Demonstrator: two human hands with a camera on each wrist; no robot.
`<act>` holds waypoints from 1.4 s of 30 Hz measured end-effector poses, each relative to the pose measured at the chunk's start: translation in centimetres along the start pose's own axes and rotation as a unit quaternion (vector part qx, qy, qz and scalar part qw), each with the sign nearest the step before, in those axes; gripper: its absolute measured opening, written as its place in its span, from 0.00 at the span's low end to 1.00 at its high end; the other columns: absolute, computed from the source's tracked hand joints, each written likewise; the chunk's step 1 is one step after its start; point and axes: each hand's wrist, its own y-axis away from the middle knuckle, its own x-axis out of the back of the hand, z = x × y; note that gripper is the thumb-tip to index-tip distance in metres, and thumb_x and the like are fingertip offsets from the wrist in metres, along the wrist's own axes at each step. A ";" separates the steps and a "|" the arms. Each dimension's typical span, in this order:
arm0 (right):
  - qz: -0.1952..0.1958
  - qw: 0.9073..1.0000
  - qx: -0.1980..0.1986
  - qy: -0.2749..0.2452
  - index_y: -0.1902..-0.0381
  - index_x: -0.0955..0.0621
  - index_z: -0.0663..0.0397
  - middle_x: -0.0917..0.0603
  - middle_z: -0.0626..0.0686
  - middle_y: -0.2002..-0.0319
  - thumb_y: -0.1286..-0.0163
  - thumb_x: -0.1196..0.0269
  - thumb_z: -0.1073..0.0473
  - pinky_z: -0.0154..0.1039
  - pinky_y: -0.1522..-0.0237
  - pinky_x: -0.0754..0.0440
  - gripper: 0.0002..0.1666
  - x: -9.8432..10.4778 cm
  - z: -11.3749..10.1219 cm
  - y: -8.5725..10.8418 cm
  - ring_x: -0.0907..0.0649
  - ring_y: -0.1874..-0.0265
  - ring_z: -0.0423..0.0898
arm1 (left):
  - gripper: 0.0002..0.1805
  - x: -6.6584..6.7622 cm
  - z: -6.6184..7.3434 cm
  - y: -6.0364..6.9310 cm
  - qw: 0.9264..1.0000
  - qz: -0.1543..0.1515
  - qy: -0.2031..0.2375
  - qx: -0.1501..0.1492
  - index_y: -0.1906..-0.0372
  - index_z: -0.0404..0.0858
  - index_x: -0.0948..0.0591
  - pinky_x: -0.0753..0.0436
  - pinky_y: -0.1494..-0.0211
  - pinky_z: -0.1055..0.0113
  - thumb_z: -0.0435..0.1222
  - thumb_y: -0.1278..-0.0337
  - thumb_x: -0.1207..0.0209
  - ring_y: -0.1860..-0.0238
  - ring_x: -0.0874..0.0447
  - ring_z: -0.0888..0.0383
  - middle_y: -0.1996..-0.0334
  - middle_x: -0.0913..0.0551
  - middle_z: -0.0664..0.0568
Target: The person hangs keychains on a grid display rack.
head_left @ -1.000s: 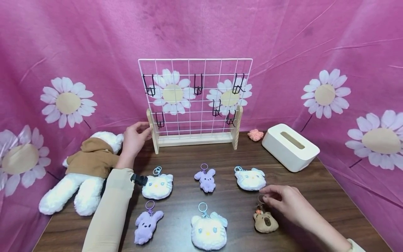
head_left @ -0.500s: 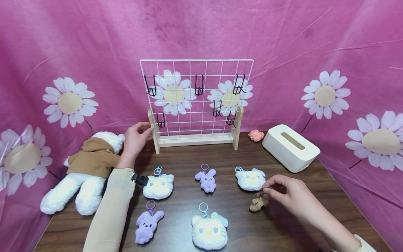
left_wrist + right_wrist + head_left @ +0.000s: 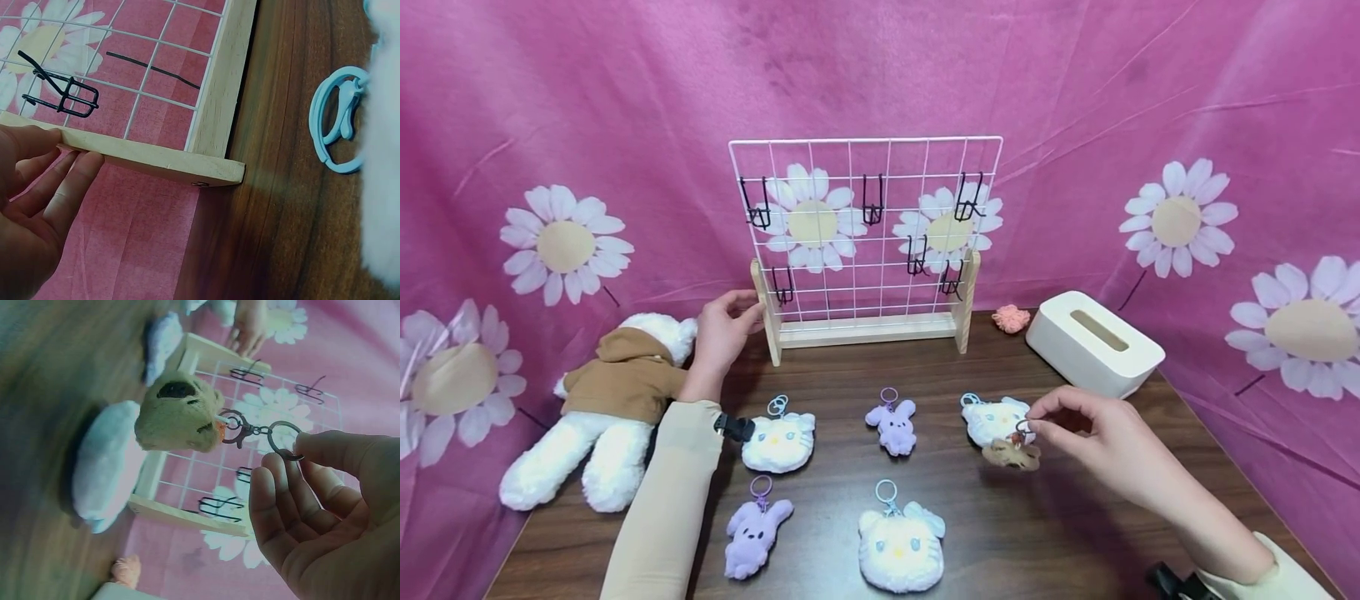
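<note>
Right hand (image 3: 1105,437): brown plush keychain (image 3: 1011,456) hanging below.

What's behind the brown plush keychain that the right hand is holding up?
From the head camera, a white cat keychain: its blue ring and upper face show. The brown plush keychain covers part of its lower edge, which cannot be seen.

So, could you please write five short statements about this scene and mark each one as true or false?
1. The right hand holds the brown keychain. True.
2. The left hand holds the teddy. False: it grips the rack.
3. Three white keychains lie on the table. True.
4. A purple keychain hangs on the rack. False: both purple keychains lie on the table.
5. In the head view, the white box stands right of the rack. True.
</note>
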 end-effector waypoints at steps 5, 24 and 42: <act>-0.001 1.000 0.010 -0.016 0.56 0.10 0.36 0.08 0.40 0.63 0.25 0.24 0.64 0.27 0.71 0.16 0.13 0.7 -0.6 -1.2 0.17 0.69 0.30 | 0.23 0.0 -0.1 0.1 1.000 -0.015 -0.015 0.011 0.28 0.24 0.19 0.03 0.51 0.75 0.32 0.18 0.36 0.61 0.13 0.74 0.39 0.14 0.24; 0.043 0.999 0.004 -0.019 0.52 0.08 0.48 0.09 0.47 0.64 0.21 0.27 0.62 0.26 0.71 0.23 0.04 -0.6 0.3 -7.3 0.21 0.70 0.33 | 0.24 0.0 -0.1 0.0 0.999 -0.032 -0.028 0.015 0.27 0.24 0.20 0.03 0.52 0.74 0.33 0.17 0.37 0.60 0.13 0.73 0.38 0.14 0.26; 0.029 0.998 -0.011 -0.061 0.50 0.09 0.54 0.06 0.57 0.59 0.19 0.29 0.59 0.25 0.69 0.21 0.06 -2.1 2.5 -11.9 0.20 0.68 0.34 | 0.24 -0.1 -0.2 0.1 0.998 -0.031 -0.052 0.012 0.26 0.26 0.20 0.02 0.50 0.72 0.35 0.16 0.37 0.47 0.07 0.47 0.38 0.14 0.27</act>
